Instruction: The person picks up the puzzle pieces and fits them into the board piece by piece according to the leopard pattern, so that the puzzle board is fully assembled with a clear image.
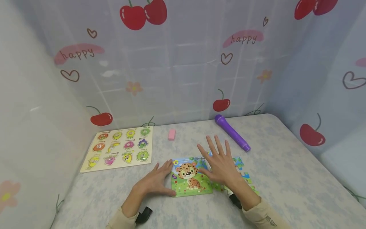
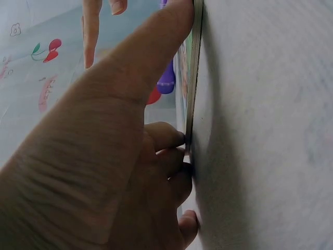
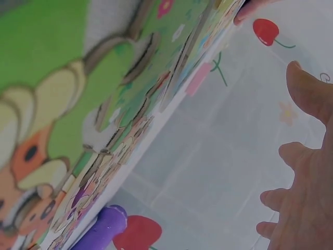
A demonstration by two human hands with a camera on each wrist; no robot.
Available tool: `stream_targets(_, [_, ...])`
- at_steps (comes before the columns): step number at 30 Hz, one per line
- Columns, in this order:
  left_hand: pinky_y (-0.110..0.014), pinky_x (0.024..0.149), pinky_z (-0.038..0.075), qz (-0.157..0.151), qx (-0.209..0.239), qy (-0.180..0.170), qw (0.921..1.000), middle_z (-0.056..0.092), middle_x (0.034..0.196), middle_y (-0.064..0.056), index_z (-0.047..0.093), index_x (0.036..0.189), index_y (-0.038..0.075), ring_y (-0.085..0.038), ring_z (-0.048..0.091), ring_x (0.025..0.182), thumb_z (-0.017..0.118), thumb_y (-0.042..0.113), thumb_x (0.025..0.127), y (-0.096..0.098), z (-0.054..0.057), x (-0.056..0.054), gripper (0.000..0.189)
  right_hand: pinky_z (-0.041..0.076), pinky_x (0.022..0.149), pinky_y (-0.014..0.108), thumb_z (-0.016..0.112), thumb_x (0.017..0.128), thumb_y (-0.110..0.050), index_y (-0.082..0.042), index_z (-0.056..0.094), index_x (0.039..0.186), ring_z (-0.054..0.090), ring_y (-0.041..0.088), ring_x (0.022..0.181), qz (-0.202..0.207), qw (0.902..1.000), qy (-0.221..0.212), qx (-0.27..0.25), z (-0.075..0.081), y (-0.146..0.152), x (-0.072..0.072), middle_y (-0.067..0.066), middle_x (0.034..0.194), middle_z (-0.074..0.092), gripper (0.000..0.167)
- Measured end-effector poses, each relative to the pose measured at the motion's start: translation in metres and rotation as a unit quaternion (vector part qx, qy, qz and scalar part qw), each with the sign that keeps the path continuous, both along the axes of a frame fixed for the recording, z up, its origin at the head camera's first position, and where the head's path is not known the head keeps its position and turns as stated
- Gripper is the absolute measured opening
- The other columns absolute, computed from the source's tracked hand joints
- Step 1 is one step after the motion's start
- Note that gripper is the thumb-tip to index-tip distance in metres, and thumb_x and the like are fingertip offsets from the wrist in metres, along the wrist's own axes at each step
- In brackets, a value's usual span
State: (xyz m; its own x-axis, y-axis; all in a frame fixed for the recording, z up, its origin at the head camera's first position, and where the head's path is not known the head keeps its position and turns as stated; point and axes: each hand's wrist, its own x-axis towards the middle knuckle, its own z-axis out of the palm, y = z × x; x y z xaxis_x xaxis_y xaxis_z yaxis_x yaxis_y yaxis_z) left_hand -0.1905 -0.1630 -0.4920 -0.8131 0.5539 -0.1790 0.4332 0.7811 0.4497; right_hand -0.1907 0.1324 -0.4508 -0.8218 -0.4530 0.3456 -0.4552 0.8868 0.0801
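Note:
A leopard picture board (image 1: 192, 178) lies on the table in the head view. My left hand (image 1: 155, 179) rests along its left edge, thumb at the near corner and fingers by the far corner. The left wrist view shows that thumb (image 2: 156, 47) against the board's thin edge. Above the right side of the board, my right hand (image 1: 221, 165) is held with its fingers spread, touching nothing. Beneath and beside it lie colorful jigsaw pieces (image 1: 246, 175), partly hidden by the hand; the right wrist view shows jigsaw pieces (image 3: 57, 99) up close.
A fruit puzzle board (image 1: 118, 151) lies at the back left. Near the back edge sits a pink block (image 1: 171, 134), and a purple toy microphone (image 1: 233, 133) lies to its right. A curtain printed with cherries (image 1: 183, 63) hangs behind the patterned table (image 1: 300, 178).

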Motion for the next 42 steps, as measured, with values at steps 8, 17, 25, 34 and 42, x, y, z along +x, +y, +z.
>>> stream_targets(8, [-0.053, 0.125, 0.007, 0.003, 0.002, -0.004, 1.0, 0.014, 0.164, -0.011, 0.02, 0.155, 0.003, -0.025, 0.015, 0.152, 0.075, 0.069, 0.065, 0.0, 0.001, 0.0, 0.124, 0.018, 0.116, 0.068, 0.069, 0.082, -0.057, -0.026, 0.029, 0.155, 0.01, 0.041, 0.15, 0.037, 0.9953, -0.07, -0.056, 0.004, 0.008, -0.009, 0.015, 0.163, 0.018, 0.089])
stream_targets(17, [-0.053, 0.124, 0.012, 0.007, 0.012, -0.005, 0.9999, 0.016, 0.163, -0.014, 0.023, 0.154, 0.001, -0.029, 0.017, 0.152, 0.078, 0.066, 0.065, -0.002, 0.004, 0.001, 0.123, 0.051, 0.097, 0.052, 0.077, 0.084, -0.018, -0.009, 0.053, 0.139, 0.052, 0.035, 0.125, 0.072, 0.9092, -0.327, -0.247, -0.007, 0.038, -0.057, 0.011, 0.138, 0.055, 0.061])
stream_targets(25, [-0.051, 0.125, 0.013, 0.007, 0.002, 0.0, 1.0, 0.016, 0.164, -0.012, 0.023, 0.154, 0.003, -0.029, 0.018, 0.151, 0.077, 0.068, 0.065, -0.001, 0.005, 0.001, 0.123, 0.049, 0.099, 0.052, 0.082, 0.078, -0.015, -0.007, 0.061, 0.129, 0.055, 0.035, 0.121, 0.038, 0.9003, -0.368, -0.23, -0.013, 0.048, -0.08, 0.011, 0.129, 0.061, 0.056])
stream_targets(34, [-0.051, 0.125, 0.013, 0.002, -0.002, 0.003, 1.0, 0.016, 0.164, -0.011, 0.022, 0.154, 0.004, -0.027, 0.018, 0.152, 0.076, 0.07, 0.065, 0.0, 0.004, -0.001, 0.123, 0.051, 0.097, 0.048, 0.083, 0.076, -0.013, -0.009, 0.069, 0.116, 0.06, 0.031, 0.114, 0.02, 0.9057, -0.373, -0.201, -0.015, 0.052, -0.092, 0.009, 0.118, 0.066, 0.043])
stream_targets(42, [-0.05, 0.125, 0.012, 0.004, 0.001, 0.0, 1.0, 0.015, 0.164, -0.01, 0.021, 0.155, 0.005, -0.027, 0.017, 0.152, 0.075, 0.07, 0.066, -0.001, 0.004, -0.001, 0.123, 0.053, 0.092, 0.046, 0.083, 0.076, -0.015, -0.009, 0.071, 0.113, 0.061, 0.027, 0.108, 0.013, 0.9045, -0.376, -0.201, -0.015, 0.053, -0.091, 0.008, 0.115, 0.068, 0.039])
